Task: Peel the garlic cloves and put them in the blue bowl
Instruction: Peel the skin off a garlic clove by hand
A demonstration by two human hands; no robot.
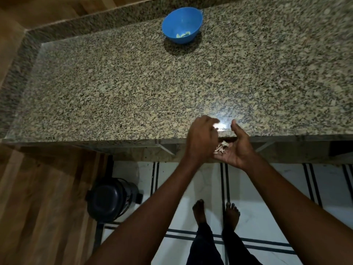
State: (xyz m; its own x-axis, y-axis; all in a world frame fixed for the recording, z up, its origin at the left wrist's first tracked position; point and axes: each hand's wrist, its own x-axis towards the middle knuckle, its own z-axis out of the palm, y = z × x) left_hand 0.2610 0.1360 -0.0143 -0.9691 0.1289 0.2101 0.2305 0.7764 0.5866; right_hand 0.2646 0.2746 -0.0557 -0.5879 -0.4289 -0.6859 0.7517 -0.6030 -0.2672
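- Your right hand lies palm up at the table's near edge, its grip wide, cupping a small heap of garlic skins.
- Your left hand hangs just beside it, fingers bent over the skins; whether that grip pinches anything, you cannot tell.
- The blue bowl, holding peeled cloves, stands well beyond both grips, far across the table.

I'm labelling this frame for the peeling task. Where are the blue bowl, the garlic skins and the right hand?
blue bowl (170,22): head view, bare inner wall on its left side.
garlic skins (221,147): head view, middle of the pale pile in the palm.
right hand (237,150): head view, the upturned palm.
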